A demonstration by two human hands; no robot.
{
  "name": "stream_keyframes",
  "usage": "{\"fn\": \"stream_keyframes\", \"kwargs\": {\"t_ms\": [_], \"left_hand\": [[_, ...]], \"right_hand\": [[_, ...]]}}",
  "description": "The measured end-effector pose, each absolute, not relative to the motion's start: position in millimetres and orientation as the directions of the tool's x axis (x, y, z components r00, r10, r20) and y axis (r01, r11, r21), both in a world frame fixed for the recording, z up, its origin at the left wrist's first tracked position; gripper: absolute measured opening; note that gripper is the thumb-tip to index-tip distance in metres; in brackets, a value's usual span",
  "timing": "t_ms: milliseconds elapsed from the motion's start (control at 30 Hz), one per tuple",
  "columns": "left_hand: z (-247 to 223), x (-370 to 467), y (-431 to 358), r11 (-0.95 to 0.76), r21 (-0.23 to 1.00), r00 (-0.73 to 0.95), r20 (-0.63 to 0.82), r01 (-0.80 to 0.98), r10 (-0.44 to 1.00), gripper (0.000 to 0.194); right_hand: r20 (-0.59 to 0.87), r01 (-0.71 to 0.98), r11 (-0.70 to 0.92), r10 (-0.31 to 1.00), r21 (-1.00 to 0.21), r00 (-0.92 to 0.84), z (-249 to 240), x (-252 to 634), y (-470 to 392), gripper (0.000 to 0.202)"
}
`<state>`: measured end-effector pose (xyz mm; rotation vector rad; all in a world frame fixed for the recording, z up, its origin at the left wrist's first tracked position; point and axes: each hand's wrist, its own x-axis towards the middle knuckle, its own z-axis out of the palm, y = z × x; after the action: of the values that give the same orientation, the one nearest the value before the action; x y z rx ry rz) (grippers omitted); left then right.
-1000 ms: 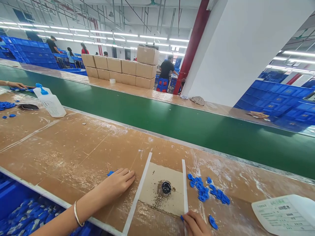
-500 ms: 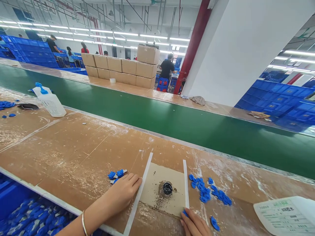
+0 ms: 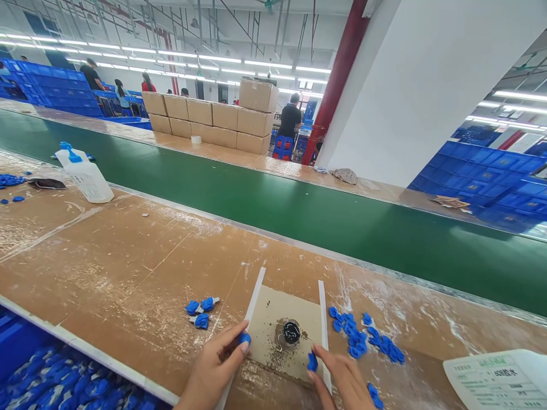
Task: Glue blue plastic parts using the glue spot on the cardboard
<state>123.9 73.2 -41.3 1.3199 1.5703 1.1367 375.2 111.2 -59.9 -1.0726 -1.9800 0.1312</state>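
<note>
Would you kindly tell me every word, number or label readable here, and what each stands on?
"608胶水", its digits slightly unsure: dark writing on the label of the right-hand bottle.
Too blurred to read: that label's green heading and smaller lines.
Too small to read: writing on the blue-topped bottle at left, and marks on the blue crates.

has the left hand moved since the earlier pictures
Yes, to the right: in the earliest picture the left hand lay clear of the left white tape strip; now its fingertips, pinching a blue piece, reach over that strip.
</note>
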Motion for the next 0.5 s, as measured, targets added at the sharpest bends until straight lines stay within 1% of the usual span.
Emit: {"fn": "stream_keyframes", "kwargs": {"t_ms": [67,100,200,267,367,500], "left_hand": [[-46,129,70,0.120,0.991,-0.198,-0.106,0.059,0.974,0.041],[-46,130,69,0.137,0.990,-0.201,-0.140,-0.033,0.970,0.043],[-41,129,68,0.160,0.966,-0.180,-0.197,-0.201,0.964,0.040],[-37,128,69,0.167,0.955,-0.166,-0.211,-0.246,0.963,0.036],[-33,129,70,0.170,0.949,-0.160,-0.218,-0.266,0.963,0.037],[-34,131,71,0.162,0.950,-0.164,-0.211,-0.267,0.964,0.038]], "right_hand": [[0.607,0.603,0.625,0.746,-0.496,-0.274,-45,361,118,0.036],[0.599,0.593,0.635,0.744,-0.495,-0.297,-39,355,122,0.039],[0.568,0.610,0.656,0.733,-0.444,-0.375,-32,341,134,0.041],[0.539,0.654,0.642,0.742,-0.400,-0.399,-32,337,139,0.039],[0.522,0.696,0.627,0.747,-0.349,-0.411,-33,335,142,0.039],[0.530,0.728,0.608,0.750,-0.317,-0.396,-30,331,140,0.040]]}}
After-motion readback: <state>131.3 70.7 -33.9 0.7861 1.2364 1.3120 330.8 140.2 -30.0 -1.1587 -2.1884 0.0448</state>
